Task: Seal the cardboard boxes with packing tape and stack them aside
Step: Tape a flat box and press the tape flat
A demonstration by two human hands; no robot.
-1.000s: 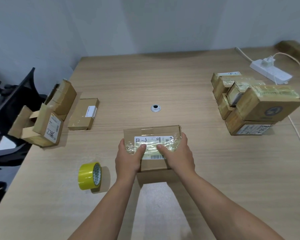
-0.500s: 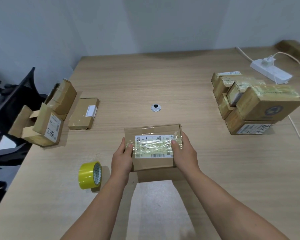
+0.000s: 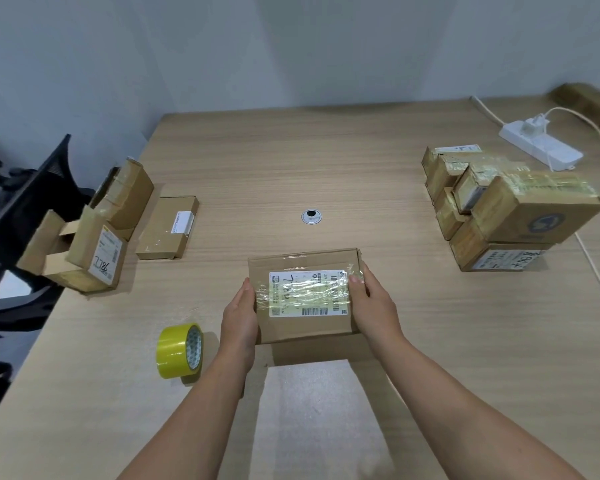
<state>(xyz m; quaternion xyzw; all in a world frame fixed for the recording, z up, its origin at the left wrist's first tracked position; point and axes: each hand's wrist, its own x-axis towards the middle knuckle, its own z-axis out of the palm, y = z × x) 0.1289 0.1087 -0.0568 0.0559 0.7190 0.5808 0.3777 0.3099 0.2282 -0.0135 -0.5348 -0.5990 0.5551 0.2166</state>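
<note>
A cardboard box (image 3: pixel 302 327) with a white shipping label under clear tape sits in front of me near the table's middle. My left hand (image 3: pixel 240 315) grips its left side and my right hand (image 3: pixel 371 306) grips its right side, thumbs on top. A yellow roll of packing tape (image 3: pixel 179 351) stands on edge just left of my left forearm. A stack of taped boxes (image 3: pixel 510 209) stands at the right. A flat box (image 3: pixel 167 226) and two boxes with loose flaps (image 3: pixel 94 237) lie at the left edge.
A white power strip (image 3: pixel 541 147) with a plug and cables lies at the back right. A round cable grommet (image 3: pixel 311 216) is set in the wooden table (image 3: pixel 291 161). A black chair (image 3: pixel 18 209) stands off the left edge.
My hands slid from the top of the label outward to the box's two sides, and the box now appears tilted up toward me.
</note>
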